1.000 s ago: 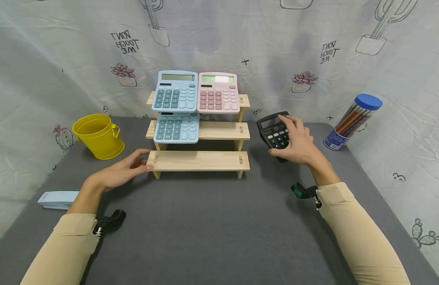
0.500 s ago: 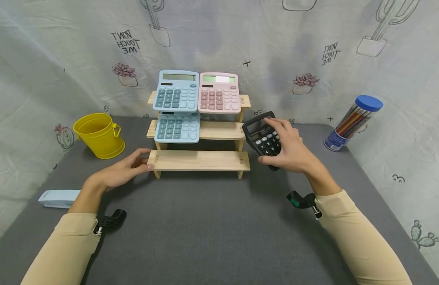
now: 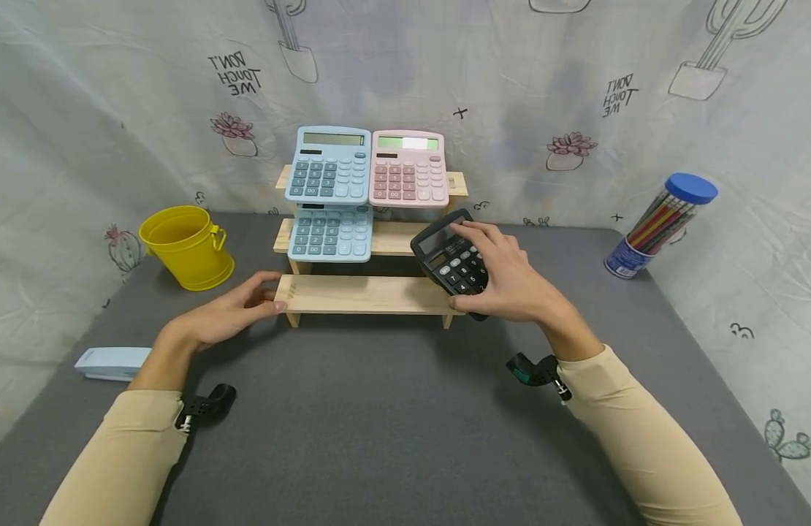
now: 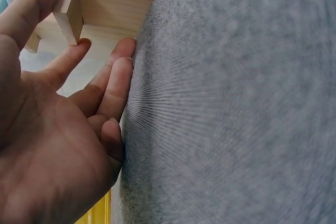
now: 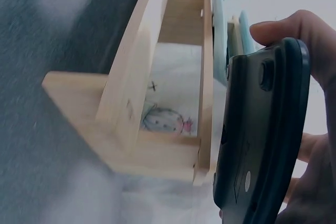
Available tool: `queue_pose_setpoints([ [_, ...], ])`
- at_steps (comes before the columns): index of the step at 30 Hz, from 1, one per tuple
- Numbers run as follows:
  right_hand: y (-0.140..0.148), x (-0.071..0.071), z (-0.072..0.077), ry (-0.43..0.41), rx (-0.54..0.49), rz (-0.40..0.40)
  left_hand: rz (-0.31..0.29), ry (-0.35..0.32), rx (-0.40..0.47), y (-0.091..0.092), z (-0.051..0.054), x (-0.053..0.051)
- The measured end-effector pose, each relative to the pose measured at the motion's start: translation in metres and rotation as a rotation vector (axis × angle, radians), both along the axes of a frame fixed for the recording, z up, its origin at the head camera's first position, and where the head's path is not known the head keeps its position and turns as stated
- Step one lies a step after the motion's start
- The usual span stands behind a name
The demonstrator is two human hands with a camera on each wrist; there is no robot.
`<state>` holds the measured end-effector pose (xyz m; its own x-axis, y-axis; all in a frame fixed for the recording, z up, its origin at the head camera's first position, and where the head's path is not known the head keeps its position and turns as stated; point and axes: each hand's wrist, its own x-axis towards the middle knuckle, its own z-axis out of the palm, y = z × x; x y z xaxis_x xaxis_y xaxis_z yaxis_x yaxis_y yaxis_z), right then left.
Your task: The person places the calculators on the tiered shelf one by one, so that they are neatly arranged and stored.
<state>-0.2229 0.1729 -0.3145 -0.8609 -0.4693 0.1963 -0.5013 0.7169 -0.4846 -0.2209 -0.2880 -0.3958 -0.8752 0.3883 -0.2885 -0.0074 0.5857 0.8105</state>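
Note:
A three-step wooden display rack point(image 3: 359, 294) stands at the back of the table. My left hand point(image 3: 231, 310) holds the left end of its lowest step; in the left wrist view the thumb and index finger point(image 4: 73, 56) pinch the board's end. My right hand point(image 3: 504, 281) grips a black calculator point(image 3: 448, 256) by its edges, tilted, in front of the rack's right end. The right wrist view shows the calculator's underside point(image 5: 257, 135) off the wood. Side by side on the top step lean a blue calculator point(image 3: 329, 164) and a pink calculator point(image 3: 408, 168). Another blue calculator point(image 3: 331, 235) leans on the middle step.
A yellow bucket point(image 3: 188, 252) stands left of the rack. The light-blue stapler-like object point(image 3: 109, 363) lies beside my left forearm. At the back right is a blue-lidded tub of pencils point(image 3: 662, 226). A printed cloth point(image 3: 497, 80) hangs behind the grey table point(image 3: 379, 424).
My right hand has carried the black calculator leftward, from beside the rack to in front of its right end. The left hand keeps its hold on the lowest step.

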Motion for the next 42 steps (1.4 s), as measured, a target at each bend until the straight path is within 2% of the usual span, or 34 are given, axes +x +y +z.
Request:
queue_pose_setpoints([
  [6, -0.017, -0.001, -0.001, 0.006, 0.02, 0.035, -0.001, -0.007, -0.006, -0.001, 0.0, 0.0],
  [20, -0.046, -0.016, -0.001, 0.003, 0.064, 0.018, 0.006, -0.009, 0.021, 0.0, -0.002, 0.001],
  [26, -0.062, -0.02, -0.004, 0.038, 0.065, -0.064, 0.009, -0.022, 0.028, -0.001, -0.002, 0.0],
  [31, -0.069, -0.024, -0.003, 0.035, 0.139, -0.128, 0.018, -0.021, 0.032, 0.0, -0.002, 0.0],
  [33, -0.067, -0.024, 0.001, -0.008, 0.174, -0.11, 0.012, -0.02, 0.037, 0.002, -0.003, 0.0],
  [38, -0.052, -0.024, 0.011, -0.129, 0.205, 0.045, 0.003, -0.024, 0.042, 0.001, -0.006, 0.001],
  [40, -0.046, -0.025, 0.011, -0.135, 0.193, 0.092, 0.007, -0.017, 0.033, 0.0, -0.005, 0.001],
  [42, -0.042, -0.027, 0.01, -0.112, 0.174, 0.101, 0.012, -0.009, 0.024, -0.001, -0.003, 0.001],
])
